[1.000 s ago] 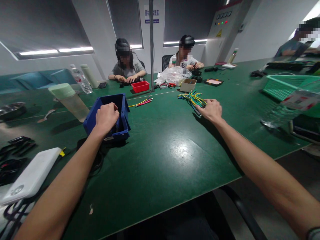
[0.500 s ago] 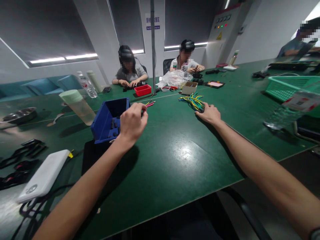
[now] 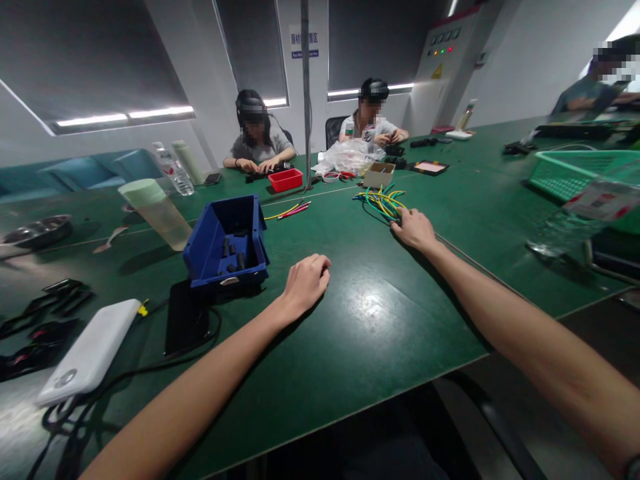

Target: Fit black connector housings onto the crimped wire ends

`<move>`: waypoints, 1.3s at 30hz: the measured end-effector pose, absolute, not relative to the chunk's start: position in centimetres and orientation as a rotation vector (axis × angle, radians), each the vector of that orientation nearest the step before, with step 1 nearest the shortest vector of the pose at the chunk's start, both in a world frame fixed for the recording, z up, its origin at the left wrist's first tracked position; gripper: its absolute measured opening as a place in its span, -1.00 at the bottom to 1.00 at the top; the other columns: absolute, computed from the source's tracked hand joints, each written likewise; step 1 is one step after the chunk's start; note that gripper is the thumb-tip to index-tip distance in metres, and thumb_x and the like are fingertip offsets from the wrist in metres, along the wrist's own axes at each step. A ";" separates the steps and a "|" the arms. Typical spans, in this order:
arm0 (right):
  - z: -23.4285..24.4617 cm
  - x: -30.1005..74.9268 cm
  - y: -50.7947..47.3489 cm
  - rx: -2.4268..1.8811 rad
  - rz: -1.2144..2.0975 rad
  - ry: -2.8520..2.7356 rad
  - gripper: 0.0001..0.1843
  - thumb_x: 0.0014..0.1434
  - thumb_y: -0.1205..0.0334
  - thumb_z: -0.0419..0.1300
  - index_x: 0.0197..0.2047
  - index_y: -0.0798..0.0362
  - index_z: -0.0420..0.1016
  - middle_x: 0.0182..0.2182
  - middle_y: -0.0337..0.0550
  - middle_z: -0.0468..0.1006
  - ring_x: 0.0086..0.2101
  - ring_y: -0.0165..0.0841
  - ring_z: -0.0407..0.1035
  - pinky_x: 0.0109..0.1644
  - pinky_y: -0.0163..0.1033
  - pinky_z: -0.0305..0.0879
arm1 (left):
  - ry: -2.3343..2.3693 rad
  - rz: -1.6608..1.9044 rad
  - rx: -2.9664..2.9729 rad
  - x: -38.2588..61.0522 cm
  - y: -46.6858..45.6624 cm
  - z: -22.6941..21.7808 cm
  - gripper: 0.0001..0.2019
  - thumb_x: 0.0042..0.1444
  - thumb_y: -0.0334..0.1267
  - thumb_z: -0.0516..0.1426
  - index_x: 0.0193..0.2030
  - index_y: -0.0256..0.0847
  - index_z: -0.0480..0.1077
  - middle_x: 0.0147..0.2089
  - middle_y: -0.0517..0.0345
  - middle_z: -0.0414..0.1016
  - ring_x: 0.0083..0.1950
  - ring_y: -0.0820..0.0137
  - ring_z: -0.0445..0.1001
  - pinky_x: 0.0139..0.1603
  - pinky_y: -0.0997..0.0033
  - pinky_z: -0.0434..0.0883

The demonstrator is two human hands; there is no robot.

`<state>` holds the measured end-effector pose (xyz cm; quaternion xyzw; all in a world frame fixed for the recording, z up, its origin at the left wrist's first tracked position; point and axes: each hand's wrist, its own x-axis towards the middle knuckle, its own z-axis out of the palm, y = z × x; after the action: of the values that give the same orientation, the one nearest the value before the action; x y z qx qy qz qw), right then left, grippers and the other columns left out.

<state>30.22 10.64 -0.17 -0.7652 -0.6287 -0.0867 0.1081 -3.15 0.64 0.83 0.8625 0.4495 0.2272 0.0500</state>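
My left hand point(image 3: 306, 285) rests low over the green table point(image 3: 320, 373), right of a blue bin point(image 3: 227, 243). Its fingers are curled together, and whatever may be in them is hidden. Inside the bin lie several short black pieces point(image 3: 240, 259). Farther right, my right hand point(image 3: 414, 229) has its fingers closed at the near end of a bundle of green, yellow and blue wires point(image 3: 380, 200). Behind the bin lie a few red and yellow wires point(image 3: 295, 210), apart from both hands.
A tumbler point(image 3: 159, 217) and a white power bank point(image 3: 93, 350) with cables stand left. A black phone-like slab point(image 3: 186, 319) lies before the bin. At right are a green basket point(image 3: 565, 175) and a plastic bottle point(image 3: 575, 220). Two people sit opposite, behind a red tray point(image 3: 286, 180).
My left hand has moved from beside the blue bin toward me and to the right, uncovering the bin and the red and yellow wires. My right hand has shifted slightly left at the bundle.
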 end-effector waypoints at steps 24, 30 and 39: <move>3.2 26.6 15.8 -2.421 0.131 -1.761 0.37 -0.25 -0.53 0.20 0.44 -0.01 -0.22 0.22 0.37 0.19 0.11 0.21 0.25 0.06 0.21 0.22 | 1.361 0.630 2.666 -3.1 0.6 0.8 -0.85 0.18 -0.37 0.03 -0.17 -0.15 0.40 -0.16 0.11 0.53 -0.13 0.32 0.48 -0.12 0.34 0.41; 2.1 25.3 17.5 -2.400 -0.045 -1.805 -0.19 0.16 -0.22 0.05 0.37 -0.03 0.04 0.14 0.31 0.29 0.06 0.12 0.28 0.01 0.16 0.25 | 1.337 0.609 2.673 -3.1 0.8 0.8 -0.84 0.20 -0.37 0.02 -0.15 -0.15 0.40 -0.15 0.10 0.53 -0.12 0.32 0.46 -0.10 0.33 0.41; 1.8 23.3 16.1 -2.327 -0.082 -1.885 -0.39 0.29 0.13 -0.15 0.37 0.08 0.01 0.07 0.35 0.30 0.02 0.07 0.25 -0.01 0.07 0.23 | 1.322 0.591 2.672 -2.9 0.8 0.9 -0.84 0.20 -0.37 0.02 -0.16 -0.16 0.40 -0.17 0.09 0.52 -0.11 0.31 0.46 -0.09 0.32 0.41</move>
<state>23.30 16.14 1.78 -0.7747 -0.6275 -0.0272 0.0726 -2.88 0.78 0.92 0.8781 0.4343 0.1942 0.0510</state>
